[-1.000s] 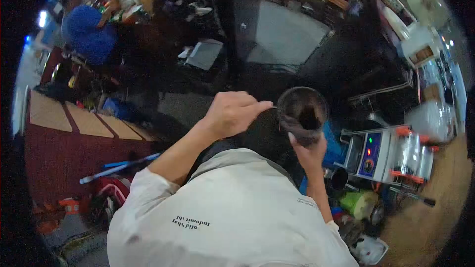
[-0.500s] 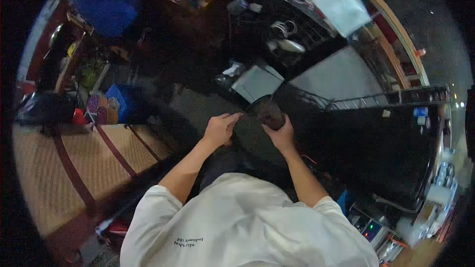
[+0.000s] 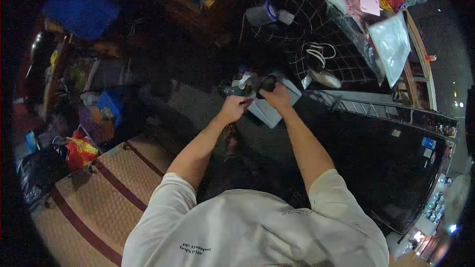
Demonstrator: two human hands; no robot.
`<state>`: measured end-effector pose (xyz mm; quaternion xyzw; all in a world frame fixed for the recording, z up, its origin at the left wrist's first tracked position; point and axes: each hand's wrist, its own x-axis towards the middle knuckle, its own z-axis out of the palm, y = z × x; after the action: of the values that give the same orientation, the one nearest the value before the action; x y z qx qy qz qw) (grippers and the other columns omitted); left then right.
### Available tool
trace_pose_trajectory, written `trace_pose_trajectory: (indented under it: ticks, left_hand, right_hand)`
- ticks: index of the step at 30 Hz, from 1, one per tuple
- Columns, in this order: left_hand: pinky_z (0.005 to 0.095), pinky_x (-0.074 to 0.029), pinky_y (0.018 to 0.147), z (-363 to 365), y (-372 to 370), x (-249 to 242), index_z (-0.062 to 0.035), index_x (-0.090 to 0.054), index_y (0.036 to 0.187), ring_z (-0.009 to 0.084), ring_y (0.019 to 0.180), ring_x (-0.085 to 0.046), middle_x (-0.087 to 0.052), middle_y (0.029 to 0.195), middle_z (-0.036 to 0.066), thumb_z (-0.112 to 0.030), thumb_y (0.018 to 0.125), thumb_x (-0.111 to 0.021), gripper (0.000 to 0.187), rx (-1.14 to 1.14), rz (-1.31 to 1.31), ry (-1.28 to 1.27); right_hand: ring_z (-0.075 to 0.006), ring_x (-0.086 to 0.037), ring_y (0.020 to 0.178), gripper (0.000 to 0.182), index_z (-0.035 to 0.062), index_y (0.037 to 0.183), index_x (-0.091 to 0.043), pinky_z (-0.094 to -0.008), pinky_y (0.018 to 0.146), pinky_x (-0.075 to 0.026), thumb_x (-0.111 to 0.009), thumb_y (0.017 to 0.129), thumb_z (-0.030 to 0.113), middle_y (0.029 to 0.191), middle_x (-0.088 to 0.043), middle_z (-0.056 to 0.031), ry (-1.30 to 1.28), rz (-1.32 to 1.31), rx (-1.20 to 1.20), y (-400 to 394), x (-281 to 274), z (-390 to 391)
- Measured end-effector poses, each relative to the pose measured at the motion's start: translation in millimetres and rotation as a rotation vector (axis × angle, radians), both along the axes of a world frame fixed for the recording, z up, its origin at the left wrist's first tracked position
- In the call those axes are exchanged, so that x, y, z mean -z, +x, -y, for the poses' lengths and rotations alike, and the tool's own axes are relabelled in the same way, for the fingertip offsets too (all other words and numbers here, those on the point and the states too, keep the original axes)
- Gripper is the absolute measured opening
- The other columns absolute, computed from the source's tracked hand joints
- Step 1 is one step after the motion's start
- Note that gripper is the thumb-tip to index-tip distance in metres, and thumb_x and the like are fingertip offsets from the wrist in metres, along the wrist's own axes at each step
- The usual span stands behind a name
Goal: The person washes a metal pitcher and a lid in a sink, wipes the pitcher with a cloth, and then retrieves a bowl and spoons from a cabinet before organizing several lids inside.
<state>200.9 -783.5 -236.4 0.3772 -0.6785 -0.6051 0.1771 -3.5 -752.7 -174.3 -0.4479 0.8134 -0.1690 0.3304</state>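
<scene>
My right hand (image 3: 278, 97) is wrapped round a dark, rounded, cup-shaped thing (image 3: 267, 83), held tilted away from me over a white box (image 3: 269, 113). Dimness hides what is inside it. My left hand (image 3: 232, 110) is closed in a pinch just left of the box; whatever its fingers hold is too small and dark to name. Beyond the two hands, crumpled white and clear litter (image 3: 243, 82) shows beside the box.
A black wire rack (image 3: 341, 44) with a white cable (image 3: 319, 53) stands ahead on the right. A large black cabinet (image 3: 376, 153) is to my right. On the left is a woven bench (image 3: 114, 188) with a black plastic bag (image 3: 44, 173). A person in blue (image 3: 84, 5) is at upper left.
Both hands have moved forward, away from my body, and the right hand has tipped the cup-shaped thing over the white box. My view has shifted too.
</scene>
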Motion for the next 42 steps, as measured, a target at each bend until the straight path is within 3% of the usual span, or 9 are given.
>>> trace_pose_trajectory:
  ticks: [4, 7, 16, 23, 29, 35, 38, 40, 42]
  left_hand:
    - [0.0321, -0.051, 0.071, 15, -8, 14, -0.0006, -0.069, 0.113, 0.0145, 0.077, -0.063, -0.073, 0.090, 0.012, -0.015, 0.093, -0.063, 0.026, 0.057, 0.069, 0.104]
    - [0.0300, -0.050, 0.070, 18, -10, 8, -0.0001, -0.070, 0.113, 0.0111, 0.075, -0.061, -0.071, 0.083, 0.007, -0.018, 0.093, -0.065, 0.028, 0.009, -0.006, 0.300]
    - [0.0294, -0.046, 0.063, 17, -14, -35, -0.0008, -0.070, 0.114, 0.0097, 0.067, -0.052, -0.064, 0.076, 0.001, -0.016, 0.094, -0.064, 0.026, -0.043, 0.074, 0.498]
    - [0.0287, -0.046, 0.063, 12, -20, -10, -0.0005, -0.070, 0.115, 0.0093, 0.069, -0.052, -0.063, 0.077, 0.001, -0.017, 0.095, -0.063, 0.027, -0.049, -0.038, 0.476]
    - [0.0291, -0.046, 0.062, 13, -18, -41, -0.0019, -0.070, 0.116, 0.0091, 0.069, -0.052, -0.062, 0.077, 0.001, -0.018, 0.095, -0.063, 0.027, -0.008, -0.005, 0.504]
    - [0.0295, -0.047, 0.064, -6, -15, -51, -0.0007, -0.070, 0.115, 0.0105, 0.069, -0.054, -0.066, 0.079, 0.004, -0.017, 0.093, -0.064, 0.028, 0.012, -0.047, 0.341]
    - [0.0298, -0.048, 0.064, -28, -9, -51, -0.0023, -0.069, 0.115, 0.0104, 0.069, -0.056, -0.068, 0.079, 0.006, -0.017, 0.093, -0.063, 0.028, -0.043, -0.151, 0.232]
    - [0.0298, -0.049, 0.066, -46, -2, -64, -0.0034, -0.069, 0.116, 0.0107, 0.070, -0.058, -0.069, 0.079, 0.009, -0.016, 0.092, -0.063, 0.028, -0.044, -0.075, 0.129]
    - [0.0315, -0.050, 0.069, -69, 6, -78, -0.0036, -0.069, 0.117, 0.0136, 0.073, -0.062, -0.069, 0.082, 0.012, -0.014, 0.092, -0.062, 0.028, -0.073, -0.078, -0.013]
  right_hand:
    - [-0.0405, -0.065, 0.101, 0.058, -0.0051, 0.104, -0.065, -0.0454, 0.087, -0.052, -0.074, 0.077, 0.045, 0.101, -0.068, -0.0266, 0.197, 0.029, 0.017, 1, -33, 29]
    - [-0.0404, -0.064, 0.107, 0.071, -0.0094, 0.115, -0.058, -0.0443, 0.093, -0.051, -0.072, 0.074, 0.047, 0.110, -0.064, -0.0311, 0.232, -0.180, -0.071, -15, 33, 35]
    - [-0.0461, -0.060, 0.112, 0.065, -0.0075, 0.131, -0.046, -0.0486, 0.096, -0.048, -0.061, 0.080, 0.030, 0.114, -0.061, -0.0343, 0.383, -0.136, -0.075, -8, 38, 59]
    - [-0.0415, -0.061, 0.110, 0.052, -0.0101, 0.121, -0.056, -0.0433, 0.096, -0.049, -0.060, 0.080, 0.023, 0.126, -0.058, -0.0292, 0.410, -0.165, 0.133, 2, 29, 65]
    - [-0.0434, -0.061, 0.111, 0.048, -0.0112, 0.113, -0.060, -0.0460, 0.095, -0.048, -0.061, 0.081, 0.024, 0.116, -0.061, -0.0334, 0.387, -0.193, -0.134, -5, 23, 58]
    - [-0.0427, -0.061, 0.109, 0.037, -0.0089, 0.101, -0.066, -0.0462, 0.092, -0.049, -0.060, 0.081, 0.022, 0.107, -0.064, -0.0332, 0.115, -0.385, -0.015, -3, 18, 39]
    - [-0.0451, -0.060, 0.109, 0.035, -0.0094, 0.100, -0.066, -0.0454, 0.090, -0.049, -0.060, 0.080, 0.019, 0.104, -0.064, -0.0346, 0.232, -0.252, -0.134, -6, 5, 28]
    - [-0.0476, -0.061, 0.102, 0.033, -0.0116, 0.097, -0.064, -0.0447, 0.087, -0.050, -0.059, 0.078, 0.015, 0.099, -0.064, -0.0355, -0.238, -0.020, -0.121, -9, 23, 6]
    - [-0.0479, -0.061, 0.097, 0.031, -0.0112, 0.097, -0.063, -0.0443, 0.085, -0.049, -0.061, 0.078, 0.013, 0.097, -0.065, -0.0322, -0.061, -0.042, -0.024, 5, -16, -15]
